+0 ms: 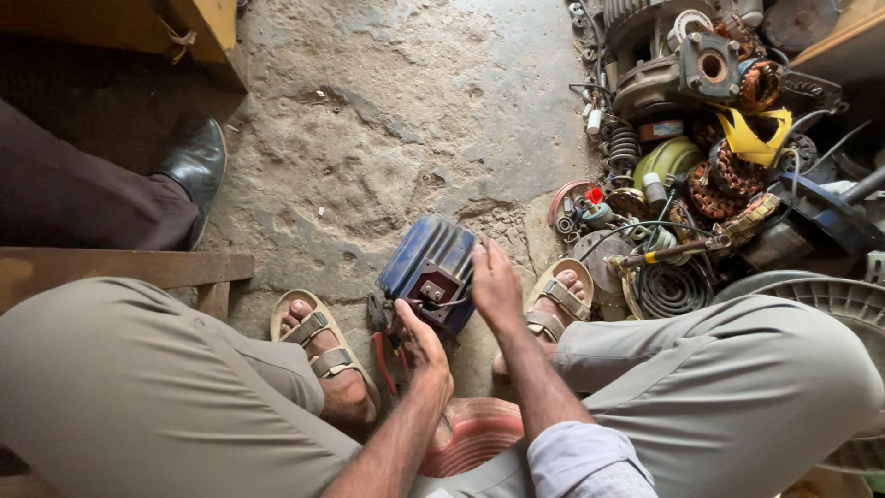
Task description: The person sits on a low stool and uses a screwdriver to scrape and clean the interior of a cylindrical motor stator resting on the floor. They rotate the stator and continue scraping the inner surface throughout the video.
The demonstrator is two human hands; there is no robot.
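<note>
Here, between the sandalled feet on the concrete floor (pixel 396 120), sits the blue motor housing (pixel 429 267); the right hand (pixel 495 286) clasps its flank to steady it, while the left hand (pixel 424 341) pinches wires at its terminal box.

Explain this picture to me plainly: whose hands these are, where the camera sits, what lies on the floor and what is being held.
The single view comes from a camera on a seated person's head, looking down past their knees. Both bare hands rest on a small blue ribbed motor standing on the concrete floor between sandalled feet. The left hand touches its near end at the terminal box; the right hand lies on its right side. Red-handled pliers lie beside the motor. To the right is a pile of motor parts: copper windings, housings, coiled wire. At the upper left, another person's black shoe shows.
</note>
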